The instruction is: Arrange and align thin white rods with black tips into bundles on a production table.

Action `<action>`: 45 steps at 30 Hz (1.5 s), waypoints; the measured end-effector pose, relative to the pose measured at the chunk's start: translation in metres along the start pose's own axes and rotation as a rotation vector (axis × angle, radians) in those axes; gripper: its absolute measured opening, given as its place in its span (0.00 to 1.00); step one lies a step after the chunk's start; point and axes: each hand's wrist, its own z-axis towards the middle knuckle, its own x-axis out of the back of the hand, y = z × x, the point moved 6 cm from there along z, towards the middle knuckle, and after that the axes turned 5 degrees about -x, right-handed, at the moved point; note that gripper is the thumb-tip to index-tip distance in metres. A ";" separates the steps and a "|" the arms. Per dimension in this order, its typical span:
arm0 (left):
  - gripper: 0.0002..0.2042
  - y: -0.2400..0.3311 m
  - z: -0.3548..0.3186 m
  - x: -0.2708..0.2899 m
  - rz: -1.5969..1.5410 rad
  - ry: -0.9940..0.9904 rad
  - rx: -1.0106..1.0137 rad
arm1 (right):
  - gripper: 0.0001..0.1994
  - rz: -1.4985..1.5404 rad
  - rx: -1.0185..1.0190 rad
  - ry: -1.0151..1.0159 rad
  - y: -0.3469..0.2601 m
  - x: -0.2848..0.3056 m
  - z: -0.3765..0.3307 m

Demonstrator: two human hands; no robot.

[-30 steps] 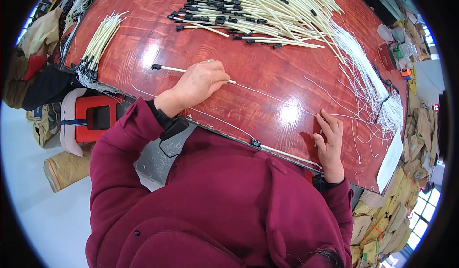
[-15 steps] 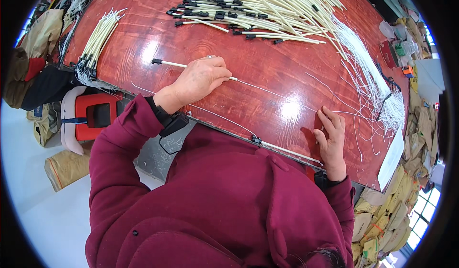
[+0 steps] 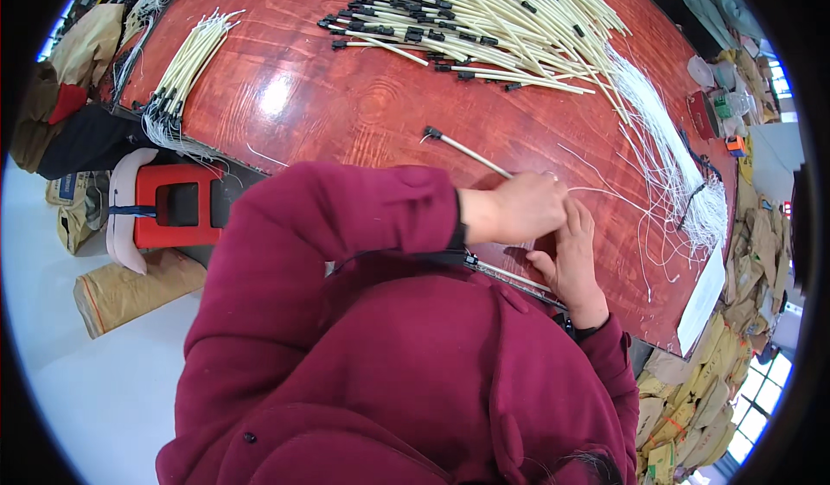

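Observation:
My left hand (image 3: pixel 532 203) reaches across to the right, its fingers closed round a thin cream tube (image 3: pixel 474 154). A small black connector (image 3: pixel 432 132) is on the tube's far-left end, and its other end is hidden in the hand. My right hand (image 3: pixel 575 256) meets the left one at the fingertips, fingers stretched out and thumb apart. Whether a wire lies between its fingers cannot be made out. A thin white wire (image 3: pixel 596 190) curves rightward from where the hands meet. Another cream tube (image 3: pixel 514 276) lies along the table's near edge, below my hands.
A large heap of cream tubes (image 3: pixel 510 31) with black connectors covers the back of the red table (image 3: pixel 303 139). Their white wires (image 3: pixel 666 152) trail to the right in a tied bundle. A smaller bundle (image 3: pixel 186 70) lies at left. A red stool (image 3: pixel 177 204) stands at left.
My left hand has slid to the right along with the cream tube and its connector, up to my right hand. The right hand has shifted slightly left and nearer.

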 end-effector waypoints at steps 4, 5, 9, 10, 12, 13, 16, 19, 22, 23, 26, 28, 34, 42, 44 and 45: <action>0.05 0.005 0.004 0.015 0.059 -0.043 0.071 | 0.41 0.029 -0.022 0.071 0.016 0.011 -0.008; 0.04 0.000 -0.003 0.025 0.099 -0.039 0.105 | 0.39 0.020 -0.032 0.100 0.017 0.017 -0.007; 0.07 -0.047 -0.049 0.086 0.267 0.019 0.345 | 0.33 0.014 -0.091 0.164 0.021 0.019 -0.002; 0.08 -0.064 -0.065 0.101 0.245 0.112 0.496 | 0.31 0.017 -0.099 0.177 0.021 0.019 0.004; 0.09 -0.085 -0.102 0.107 0.243 0.113 0.628 | 0.28 0.010 -0.059 0.176 0.012 0.016 0.020; 0.11 -0.094 -0.116 0.105 0.236 0.117 0.758 | 0.24 0.000 -0.023 0.174 0.007 0.015 0.027; 0.10 -0.098 -0.126 0.087 0.045 0.076 0.780 | 0.18 -0.007 0.041 0.180 0.003 0.011 0.039; 0.10 -0.100 -0.129 0.076 -0.031 0.054 0.778 | 0.12 -0.002 0.089 0.199 0.002 0.009 0.041; 0.09 -0.103 -0.129 0.073 0.011 0.043 0.757 | 0.10 0.018 0.078 0.203 0.002 0.010 0.038; 0.09 -0.107 -0.133 0.076 0.053 0.019 0.743 | 0.10 0.017 0.072 0.203 0.003 0.010 0.036; 0.08 -0.115 -0.147 0.088 0.135 -0.032 0.711 | 0.10 -0.019 0.039 0.212 0.007 0.014 0.028; 0.08 -0.119 -0.156 0.108 -0.010 0.043 0.770 | 0.10 0.002 0.026 0.221 0.012 0.016 0.025; 0.10 -0.081 -0.121 0.089 -0.166 0.091 0.638 | 0.09 0.065 0.029 0.243 0.015 0.015 0.026; 0.10 -0.079 -0.116 0.066 -0.155 0.033 0.758 | 0.10 0.089 -0.010 0.259 0.014 0.016 0.022; 0.08 -0.077 -0.115 0.064 -0.108 0.040 0.744 | 0.10 0.091 -0.014 0.260 0.014 0.016 0.021; 0.06 -0.076 -0.116 0.063 -0.084 0.044 0.737 | 0.10 0.093 -0.017 0.259 0.015 0.016 0.020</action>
